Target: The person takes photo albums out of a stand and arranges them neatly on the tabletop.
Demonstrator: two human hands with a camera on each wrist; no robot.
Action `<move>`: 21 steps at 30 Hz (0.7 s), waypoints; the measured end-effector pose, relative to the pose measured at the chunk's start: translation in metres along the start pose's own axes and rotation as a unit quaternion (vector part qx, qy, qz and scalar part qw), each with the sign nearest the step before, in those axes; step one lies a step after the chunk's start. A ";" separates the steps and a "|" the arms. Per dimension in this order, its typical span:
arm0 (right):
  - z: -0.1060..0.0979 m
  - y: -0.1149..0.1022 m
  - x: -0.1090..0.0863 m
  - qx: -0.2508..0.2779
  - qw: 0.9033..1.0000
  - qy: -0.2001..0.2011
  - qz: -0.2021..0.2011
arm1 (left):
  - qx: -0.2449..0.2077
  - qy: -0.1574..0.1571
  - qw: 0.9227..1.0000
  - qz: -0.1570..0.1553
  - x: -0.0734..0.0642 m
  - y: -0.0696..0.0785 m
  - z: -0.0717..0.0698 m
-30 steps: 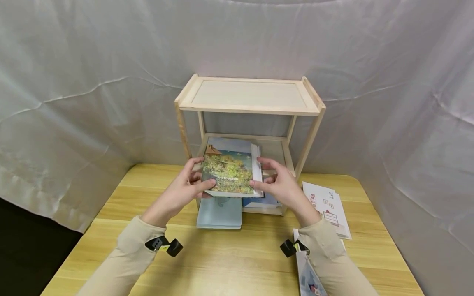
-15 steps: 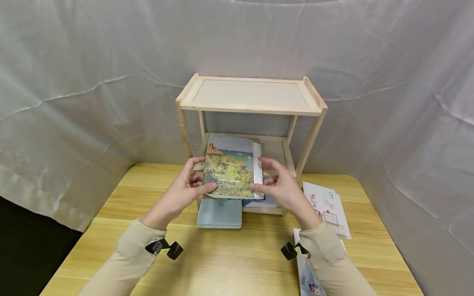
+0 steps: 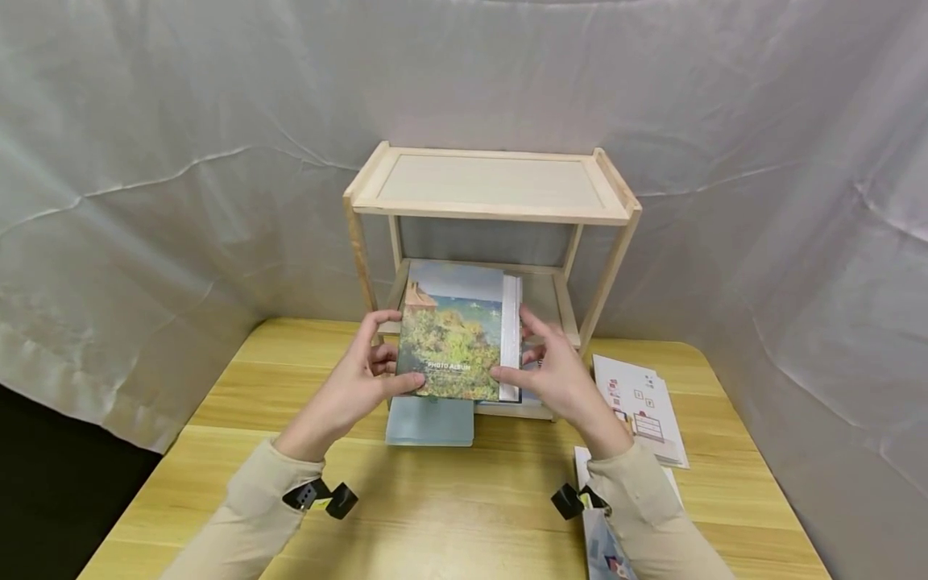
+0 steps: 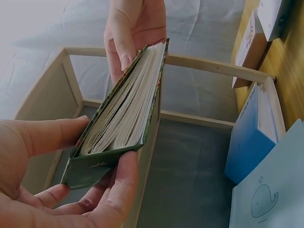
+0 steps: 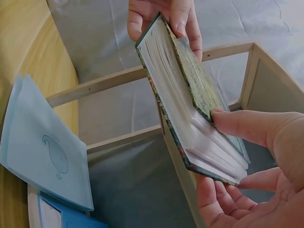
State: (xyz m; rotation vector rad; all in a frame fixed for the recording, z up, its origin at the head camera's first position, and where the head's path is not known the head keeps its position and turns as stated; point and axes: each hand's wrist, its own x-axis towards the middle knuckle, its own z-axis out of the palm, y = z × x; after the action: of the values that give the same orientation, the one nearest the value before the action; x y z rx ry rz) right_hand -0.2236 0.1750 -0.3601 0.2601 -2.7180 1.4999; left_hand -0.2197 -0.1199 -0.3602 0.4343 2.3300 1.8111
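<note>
A photo album (image 3: 453, 322) with a painted landscape cover is held up in front of the wooden shelf, its front facing the head view. At its left, the spine side, my left hand (image 3: 366, 362) grips it with the thumb on the cover and fingers behind. On the other side my right hand (image 3: 554, 366) pinches the page-edge side, thumb in front. A white strip of pages shows there beyond the front cover. The right wrist view shows the album's (image 5: 156, 80) thick page block, slightly fanned between the covers.
The two-tier wooden shelf (image 3: 486, 181) stands at the table's back. Pale blue whale-print booklets (image 3: 429, 423) jut out from its lower level, beside a blue book (image 4: 251, 137). White printed sheets (image 3: 645, 403) lie at right; a picture-covered item (image 3: 609, 548) is partly under the right forearm.
The album has tilted so its cover faces the head camera more fully, and its lower edge has dropped a little. My right hand has shifted slightly right; more of the white page strip shows.
</note>
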 end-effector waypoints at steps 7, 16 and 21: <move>-0.002 0.000 -0.008 0.012 1.000 -0.003 -0.010 | 0.000 0.005 1.000 0.003 -0.005 -0.001 0.004; -0.005 0.002 -0.021 0.019 1.000 -0.005 -0.003 | -0.007 -0.011 1.000 -0.017 -0.011 -0.003 0.008; -0.005 0.004 -0.027 0.029 1.000 -0.010 0.005 | -0.031 -0.027 0.999 -0.010 -0.014 -0.006 0.011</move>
State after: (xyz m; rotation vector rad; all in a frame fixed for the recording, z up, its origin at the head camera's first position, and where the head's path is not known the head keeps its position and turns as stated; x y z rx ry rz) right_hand -0.1980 0.1844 -0.3635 0.2643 -2.6975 1.5895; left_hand -0.2042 -0.1159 -0.3692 0.4422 2.2279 1.8341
